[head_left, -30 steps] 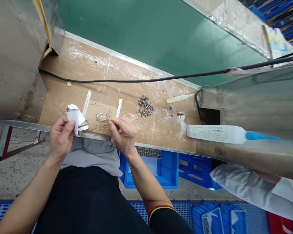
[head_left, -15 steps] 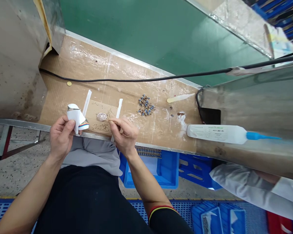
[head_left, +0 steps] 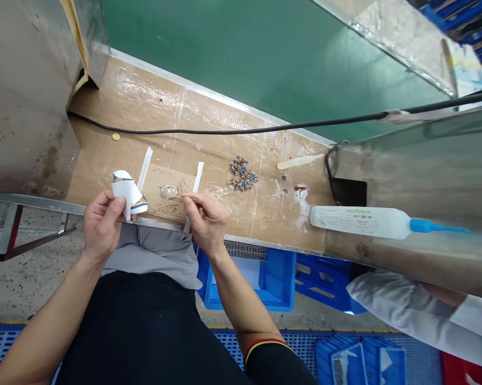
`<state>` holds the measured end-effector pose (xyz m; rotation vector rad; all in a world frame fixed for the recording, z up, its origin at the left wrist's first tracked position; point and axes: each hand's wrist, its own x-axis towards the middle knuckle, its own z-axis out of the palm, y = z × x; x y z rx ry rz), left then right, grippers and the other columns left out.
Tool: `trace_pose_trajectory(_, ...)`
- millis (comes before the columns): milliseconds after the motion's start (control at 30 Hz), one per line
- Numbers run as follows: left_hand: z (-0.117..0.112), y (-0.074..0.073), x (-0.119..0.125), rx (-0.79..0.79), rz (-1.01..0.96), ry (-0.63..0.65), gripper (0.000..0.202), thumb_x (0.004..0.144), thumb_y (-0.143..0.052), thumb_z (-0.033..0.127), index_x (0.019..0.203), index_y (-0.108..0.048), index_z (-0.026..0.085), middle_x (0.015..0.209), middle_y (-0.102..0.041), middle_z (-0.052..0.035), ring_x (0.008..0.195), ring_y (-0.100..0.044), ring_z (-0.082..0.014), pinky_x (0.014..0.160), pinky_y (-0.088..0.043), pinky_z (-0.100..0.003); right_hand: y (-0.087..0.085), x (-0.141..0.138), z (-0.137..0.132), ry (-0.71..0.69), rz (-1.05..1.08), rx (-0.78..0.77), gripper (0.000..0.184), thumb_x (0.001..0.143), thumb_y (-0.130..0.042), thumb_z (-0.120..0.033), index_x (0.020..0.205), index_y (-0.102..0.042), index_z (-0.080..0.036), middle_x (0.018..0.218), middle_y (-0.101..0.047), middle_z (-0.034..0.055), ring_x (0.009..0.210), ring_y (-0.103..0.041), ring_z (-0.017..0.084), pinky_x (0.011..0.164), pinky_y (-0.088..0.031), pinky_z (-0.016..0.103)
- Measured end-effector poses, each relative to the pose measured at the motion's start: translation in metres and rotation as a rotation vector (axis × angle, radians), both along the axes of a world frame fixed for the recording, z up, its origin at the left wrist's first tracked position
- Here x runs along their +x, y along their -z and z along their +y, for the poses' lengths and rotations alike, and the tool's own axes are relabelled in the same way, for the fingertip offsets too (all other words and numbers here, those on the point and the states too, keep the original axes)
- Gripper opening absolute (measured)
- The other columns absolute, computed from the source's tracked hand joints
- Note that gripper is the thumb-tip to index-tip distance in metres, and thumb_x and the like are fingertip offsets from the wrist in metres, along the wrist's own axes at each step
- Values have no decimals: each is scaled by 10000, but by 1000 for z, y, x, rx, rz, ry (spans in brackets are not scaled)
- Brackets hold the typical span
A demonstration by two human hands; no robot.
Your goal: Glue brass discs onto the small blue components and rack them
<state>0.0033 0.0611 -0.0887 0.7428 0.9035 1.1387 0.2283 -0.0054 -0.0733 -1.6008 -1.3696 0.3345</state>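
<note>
My left hand (head_left: 105, 218) is closed round a white, curled piece (head_left: 125, 193) with a dark inner side and a rainbow stripe near its lower edge; its exact kind is unclear. Between the thumb and fingers of my right hand (head_left: 208, 219) is a thin wooden stick (head_left: 179, 196). The stick points left, its tip at a small, clear round dish (head_left: 169, 192). Under the dish lies a cardboard sheet (head_left: 158, 206), strewn with tiny dark bits and taped by white strips. To the right of it sits a pile of small blue-and-brass parts (head_left: 242, 174).
A black cable (head_left: 224, 131) crosses the cardboard-covered bench. At the right lie a white bottle (head_left: 359, 222) with a blue nozzle and a flat wooden stick (head_left: 289, 163). Below the bench edge is a blue bin (head_left: 281, 280). Another person's grey-clad leg (head_left: 401, 305) shows at lower right.
Both hands keep their grips and nearly the same positions. The whole view has shifted slightly, with things appearing a little farther right.
</note>
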Motion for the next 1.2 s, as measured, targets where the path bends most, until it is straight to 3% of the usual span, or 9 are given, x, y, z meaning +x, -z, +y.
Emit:
trace_pose_trajectory(500,0,1,0,1,-17,-8,311,909,-971,394,873,-743,186,717,-687,-13,601,-643,-144,571,-564,-261,3,-1,0,2,71,-46,158,1078,-717,-280,1004,-854,-252,896,-830,18,782,-743,182,733,-566,328)
trace_pose_trajectory(667,0,1,0,-6,-11,-6,304,905,-974,389,865,-745,193,714,-687,-18,599,-643,-152,573,-564,-271,3,3,-3,72,133,-15,146,1067,-723,-270,1004,-854,-254,908,-832,20,799,-757,184,739,-580,326)
trace_pose_trajectory(1200,0,2,0,5,-12,-6,323,912,-968,389,871,-725,181,714,-688,-14,594,-641,-146,572,-557,-265,5,3,1,25,-48,37,152,1089,-700,-227,1022,-836,-244,845,-792,19,724,-700,171,686,-551,312)
